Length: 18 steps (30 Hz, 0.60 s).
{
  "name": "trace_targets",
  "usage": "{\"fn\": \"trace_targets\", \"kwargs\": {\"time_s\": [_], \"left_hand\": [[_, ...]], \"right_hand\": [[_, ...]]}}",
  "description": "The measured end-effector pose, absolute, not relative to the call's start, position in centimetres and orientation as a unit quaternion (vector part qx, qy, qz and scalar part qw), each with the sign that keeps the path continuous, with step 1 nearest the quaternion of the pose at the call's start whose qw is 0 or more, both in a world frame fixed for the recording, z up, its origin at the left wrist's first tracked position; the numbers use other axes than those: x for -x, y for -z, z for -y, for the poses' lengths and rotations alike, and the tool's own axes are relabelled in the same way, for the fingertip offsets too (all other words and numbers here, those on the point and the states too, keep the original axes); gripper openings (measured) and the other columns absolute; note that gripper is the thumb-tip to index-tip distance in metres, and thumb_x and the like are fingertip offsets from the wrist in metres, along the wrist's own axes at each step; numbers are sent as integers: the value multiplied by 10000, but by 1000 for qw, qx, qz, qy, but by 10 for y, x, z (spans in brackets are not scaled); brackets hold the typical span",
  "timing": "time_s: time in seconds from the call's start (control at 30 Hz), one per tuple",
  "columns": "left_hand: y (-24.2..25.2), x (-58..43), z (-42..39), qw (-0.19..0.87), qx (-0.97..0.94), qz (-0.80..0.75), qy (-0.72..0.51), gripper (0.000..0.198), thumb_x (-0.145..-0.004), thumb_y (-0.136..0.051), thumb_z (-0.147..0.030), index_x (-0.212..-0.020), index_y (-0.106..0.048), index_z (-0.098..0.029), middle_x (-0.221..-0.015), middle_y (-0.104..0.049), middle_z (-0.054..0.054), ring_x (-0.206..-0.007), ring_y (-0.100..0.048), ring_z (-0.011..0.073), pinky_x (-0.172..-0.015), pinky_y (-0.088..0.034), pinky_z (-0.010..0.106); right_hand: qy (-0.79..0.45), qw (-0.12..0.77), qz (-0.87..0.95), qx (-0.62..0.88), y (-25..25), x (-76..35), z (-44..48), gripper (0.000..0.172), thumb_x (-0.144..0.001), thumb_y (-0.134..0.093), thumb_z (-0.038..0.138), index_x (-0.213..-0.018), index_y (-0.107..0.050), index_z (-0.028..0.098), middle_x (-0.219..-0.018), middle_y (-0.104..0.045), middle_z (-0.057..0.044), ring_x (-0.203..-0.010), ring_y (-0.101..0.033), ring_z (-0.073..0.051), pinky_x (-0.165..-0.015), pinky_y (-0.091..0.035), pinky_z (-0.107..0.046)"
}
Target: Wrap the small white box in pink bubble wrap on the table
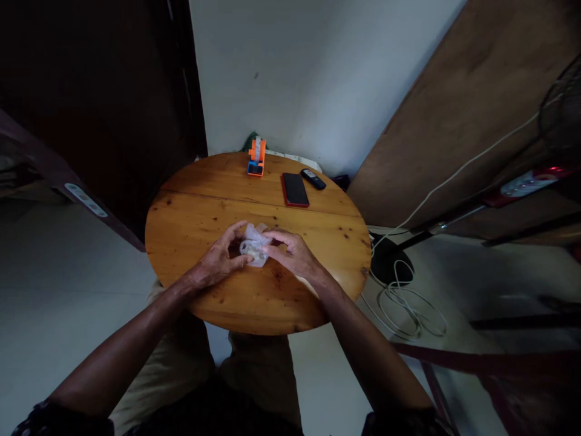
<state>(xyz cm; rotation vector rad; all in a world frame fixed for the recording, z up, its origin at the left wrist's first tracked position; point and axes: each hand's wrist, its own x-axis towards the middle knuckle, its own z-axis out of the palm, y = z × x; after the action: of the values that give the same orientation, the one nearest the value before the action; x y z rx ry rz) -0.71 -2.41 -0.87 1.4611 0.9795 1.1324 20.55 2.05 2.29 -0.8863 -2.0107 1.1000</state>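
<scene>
Clear, crinkled plastic makes up the small see-through bundle that lies between the two hands, low over the near half of the counter and a little left of its middle. The left hand curves around the bundle's left side, its thumb at the near edge and its fingers arched toward the far edge. The right hand pinches the opposite side between thumb and fingers. What the plastic contains is too small to make out.

Beyond the hands, toward the back of the counter, a phone in a red case lies flat with its dark screen up. Just beside it, to the right and farther back, is a slim black handset. An orange and blue tape dispenser stands farther left, near the rear edge. A pale wall rises behind the rounded wooden top, and a coiled white cable lies on the floor to the right.
</scene>
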Motion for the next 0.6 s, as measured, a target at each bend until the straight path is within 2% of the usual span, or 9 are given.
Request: {"fn": "trace_targets", "kwargs": {"time_s": [0.07,0.1,0.2,0.27,0.33,0.43,0.5,0.6], "left_hand": [[4,10,22,514,-600,-414,-452,867,-771,-759,-301,-1505,-302,-244,-1302,-609,117,-1154,-624,230,-1060,-459,451],[2,12,21,523,-602,-415,-438,834,-771,-762,-313,-1489,-345,-236,-1298,-614,118,-1157,-624,234,-1067,-453,457],[-4,17,18,537,-616,-413,-403,564,-779,-757,-346,-1291,-575,-194,-1287,-630,114,-1178,-614,248,-1082,-441,458],[-3,18,17,533,-617,-413,-406,484,-772,-767,-366,-1198,-629,-183,-1272,-643,109,-1182,-611,250,-1076,-446,451],[2,17,17,531,-608,-409,-426,500,-751,-790,-388,-1180,-633,-187,-1239,-663,99,-1161,-621,243,-1056,-462,436],[7,14,17,531,-594,-406,-448,523,-719,-813,-446,-1137,-642,-182,-1140,-703,81,-1075,-653,228,-995,-499,401],[5,11,18,525,-594,-420,-443,527,-736,-789,-504,-1127,-652,-177,-1127,-713,81,-1042,-663,229,-953,-519,384],[-6,9,19,520,-597,-451,-411,550,-792,-698,-598,-1137,-670,-172,-1138,-726,89,-1031,-676,250,-911,-537,387]], "right_hand": [[-417,331,778,333,-22,-208,-18,374,-825,-704,319,-1189,-694,234,-1166,-715,-67,-1049,-665,-228,-915,-517,-377],[-411,330,785,326,-21,-209,-16,434,-807,-729,317,-1230,-671,242,-1209,-700,-72,-1088,-655,-236,-952,-507,-395],[-365,321,820,301,-17,-210,-8,596,-747,-796,304,-1311,-606,268,-1314,-641,-87,-1195,-604,-263,-1047,-456,-451],[-324,307,842,303,-15,-209,-3,673,-723,-811,262,-1350,-566,280,-1353,-604,-96,-1242,-569,-274,-1071,-439,-470],[-288,311,847,319,-14,-206,2,642,-743,-786,230,-1344,-564,277,-1350,-598,-103,-1258,-552,-275,-1084,-431,-474],[-273,341,836,332,-15,-202,4,461,-809,-716,223,-1258,-614,257,-1300,-631,-102,-1234,-569,-265,-1083,-434,-457],[-310,350,815,343,-14,-201,3,412,-805,-723,244,-1207,-634,240,-1241,-664,-93,-1153,-615,-254,-1025,-476,-431],[-431,336,750,373,-10,-202,-3,446,-768,-766,318,-1182,-634,218,-1113,-714,-64,-977,-672,-222,-878,-538,-374]]}}
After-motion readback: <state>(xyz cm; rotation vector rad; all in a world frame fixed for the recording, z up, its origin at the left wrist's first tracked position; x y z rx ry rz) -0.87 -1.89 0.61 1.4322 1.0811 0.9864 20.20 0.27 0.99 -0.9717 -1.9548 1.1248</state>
